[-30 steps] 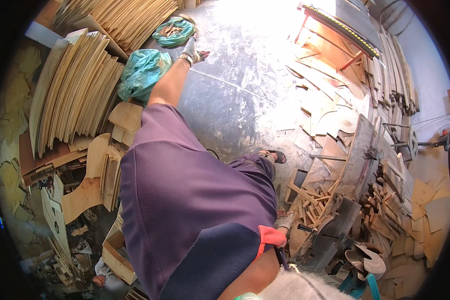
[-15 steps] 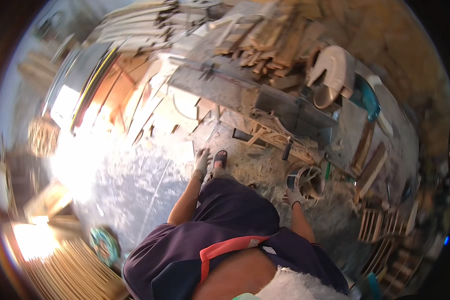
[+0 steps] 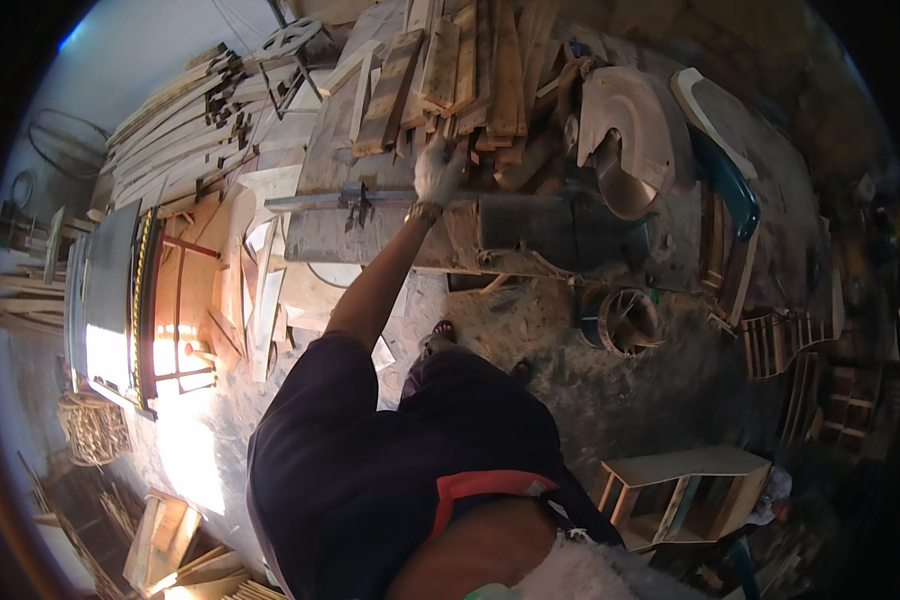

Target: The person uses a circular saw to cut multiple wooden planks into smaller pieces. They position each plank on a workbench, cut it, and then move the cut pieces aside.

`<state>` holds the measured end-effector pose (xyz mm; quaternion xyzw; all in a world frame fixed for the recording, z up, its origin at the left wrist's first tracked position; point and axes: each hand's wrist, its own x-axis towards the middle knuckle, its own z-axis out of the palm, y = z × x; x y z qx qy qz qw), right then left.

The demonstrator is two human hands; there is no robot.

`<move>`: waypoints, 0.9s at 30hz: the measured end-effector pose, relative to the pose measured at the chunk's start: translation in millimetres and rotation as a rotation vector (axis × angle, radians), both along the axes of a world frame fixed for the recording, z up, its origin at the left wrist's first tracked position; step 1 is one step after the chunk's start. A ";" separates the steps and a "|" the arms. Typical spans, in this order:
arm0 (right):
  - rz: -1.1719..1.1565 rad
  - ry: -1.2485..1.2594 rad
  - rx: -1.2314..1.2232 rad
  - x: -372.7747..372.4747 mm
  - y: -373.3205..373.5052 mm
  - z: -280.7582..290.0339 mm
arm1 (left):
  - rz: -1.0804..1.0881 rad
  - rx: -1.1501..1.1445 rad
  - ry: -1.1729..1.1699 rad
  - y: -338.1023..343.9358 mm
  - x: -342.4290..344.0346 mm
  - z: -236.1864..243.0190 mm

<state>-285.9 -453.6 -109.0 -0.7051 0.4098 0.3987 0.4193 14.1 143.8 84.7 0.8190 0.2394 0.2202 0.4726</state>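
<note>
My left hand, in a pale glove with a band at the wrist, reaches onto a stack of wooden boards on a worn machine table. Its fingers are at the near ends of some strips, blurred, so I cannot tell whether they grip. Right of it are a grey curved blade guard and a teal machine part. A metal rail runs along the table below my wrist. My right hand is not in view.
Long planks are piled at back left, beside a dark panel with a red frame. An open wooden cabinet sits behind me at right. A round container stands below the table's edge. Wood offcuts lie at lower left.
The view has turned right to face the machine table. My left hand has risen from beside my body forward to the boards. My right hand has left view.
</note>
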 end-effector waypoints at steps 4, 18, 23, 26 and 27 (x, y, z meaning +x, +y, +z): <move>0.046 -0.070 0.008 24.5 58.6 28.0 | 0.013 0.204 0.071 37.7 93.3 15.8; 0.083 -0.095 -0.038 40.7 107.3 45.3 | -0.361 0.692 0.523 73.5 179.4 11.7; 0.119 -0.092 -0.037 42.9 88.2 39.2 | -0.095 0.578 0.433 100.1 175.1 5.4; 0.164 -0.086 -0.032 45.5 65.2 34.1 | -0.024 0.403 0.185 127.2 137.7 8.2; 0.181 -0.083 -0.032 46.7 55.9 32.0 | -0.031 0.284 0.091 129.6 123.0 10.8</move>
